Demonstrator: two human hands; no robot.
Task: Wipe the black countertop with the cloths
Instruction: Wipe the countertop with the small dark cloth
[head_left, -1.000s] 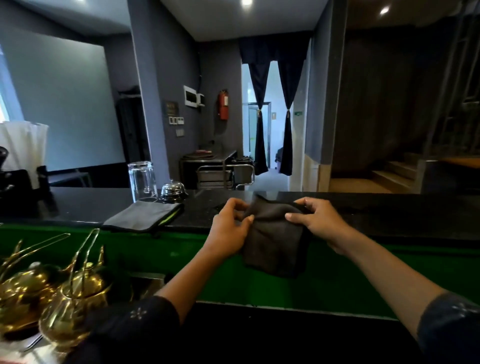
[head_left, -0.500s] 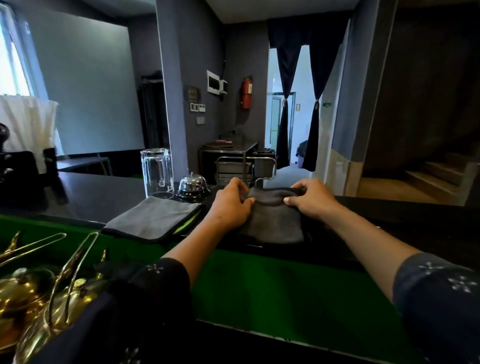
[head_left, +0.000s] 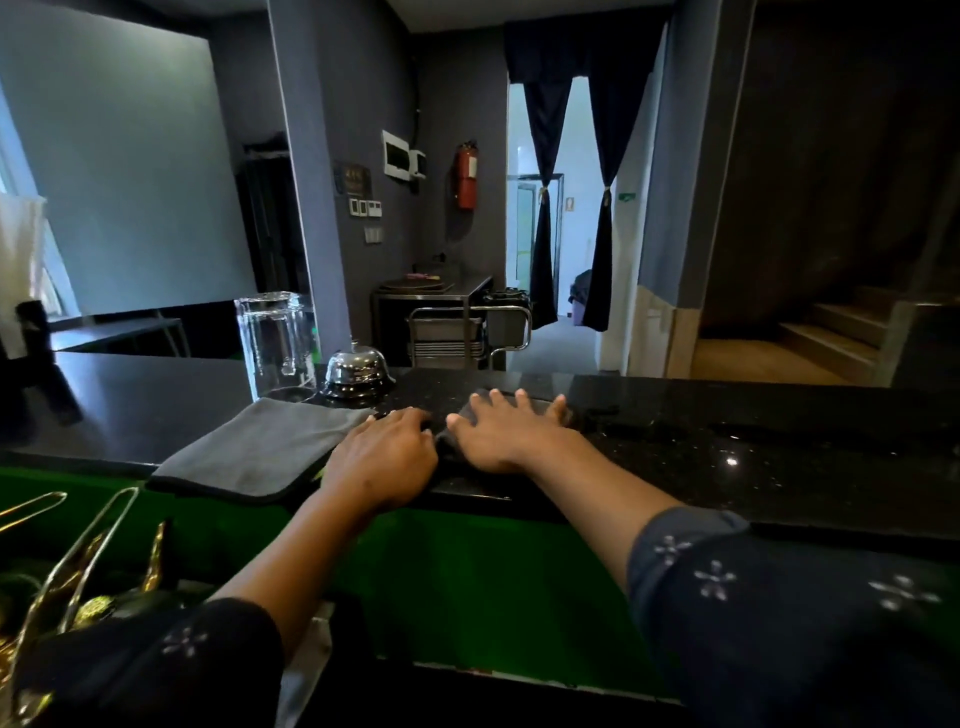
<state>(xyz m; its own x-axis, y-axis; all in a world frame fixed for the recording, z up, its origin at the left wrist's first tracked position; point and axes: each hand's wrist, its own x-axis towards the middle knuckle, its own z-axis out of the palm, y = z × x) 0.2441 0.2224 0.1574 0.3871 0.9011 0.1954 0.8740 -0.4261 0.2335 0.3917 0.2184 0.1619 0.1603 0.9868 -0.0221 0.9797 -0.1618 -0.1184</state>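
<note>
Fingers of my right hand (head_left: 511, 434) are now spread apart and flat on the dark cloth (head_left: 470, 415), pressing it onto the black countertop (head_left: 753, 441); half a second ago both hands were pinching its upper corners, and a second ago it hung in front of the green counter face (head_left: 467, 566). My left hand (head_left: 384, 457) rests beside it with fingers loosely curved on the cloth's near-left edge; I cannot tell whether they pinch it. I judge the laying-out is done and the first wiping stroke can begin.

The countertop is polished speckled stone, glossy, with damp-looking smears to the right. The dark cloth looks soft and folded small. A second cloth, the grey cloth (head_left: 260, 447), lies flat to the left, thick and napped, with a stitched border overhanging the edge. Behind it stand a clear glass jar (head_left: 272, 345) and a chrome service bell (head_left: 358, 371).
</note>
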